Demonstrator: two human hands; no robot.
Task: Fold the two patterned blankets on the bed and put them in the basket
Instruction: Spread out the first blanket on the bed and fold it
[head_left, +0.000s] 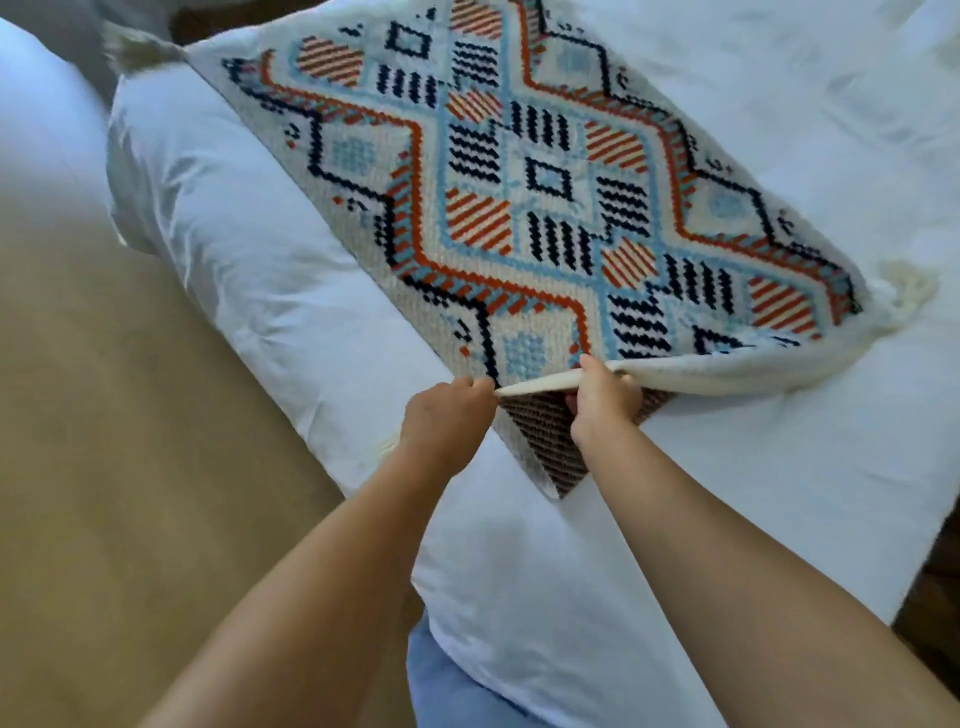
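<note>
A patterned blanket (519, 171) in orange, light blue and navy diamonds lies spread across the white bed (779, 467). My left hand (447, 421) pinches its near edge at a corner. My right hand (602, 400) grips the same raised edge a little to the right, thumb on top. Beneath that lifted edge a darker brown patterned layer (545, 441) shows, with its corner pointing toward me. I cannot tell whether this is the second blanket or the underside. No basket is in view.
The bed's left side edge runs diagonally from upper left to lower centre, with tan floor (130, 415) beyond it. A white tassel (906, 286) sits at the blanket's right corner. Dark floor (930, 597) shows at the lower right.
</note>
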